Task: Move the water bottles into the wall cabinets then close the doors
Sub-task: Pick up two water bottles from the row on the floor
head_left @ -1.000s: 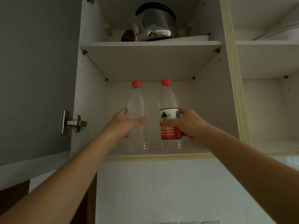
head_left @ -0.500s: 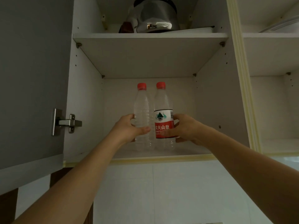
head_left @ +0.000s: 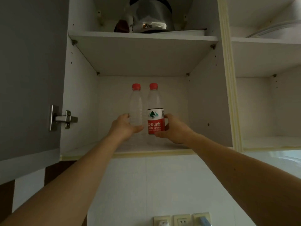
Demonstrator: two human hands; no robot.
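Two clear water bottles with red caps stand upright side by side on the lower shelf [head_left: 187, 148] of the open wall cabinet. The left one, an unlabelled bottle [head_left: 136, 103], is gripped low down by my left hand [head_left: 124, 128], thumb across its front. The right one, a bottle with a red and white label [head_left: 154, 110], is held by my right hand [head_left: 175, 130], fingers wrapped around the label. The grey cabinet door [head_left: 31, 75] stands swung open at the left, its metal hinge [head_left: 62, 119] showing.
A steel kettle [head_left: 151, 15] and a dark object sit on the upper shelf. Another open cabinet section [head_left: 267, 111] lies to the right, with a glass lid on its top shelf. White wall tiles and several sockets [head_left: 181, 220] are below.
Both hands have pushed the two bottles deeper into the lower shelf and brought them close together. The bottles now stand on the shelf. My view has tilted slightly.
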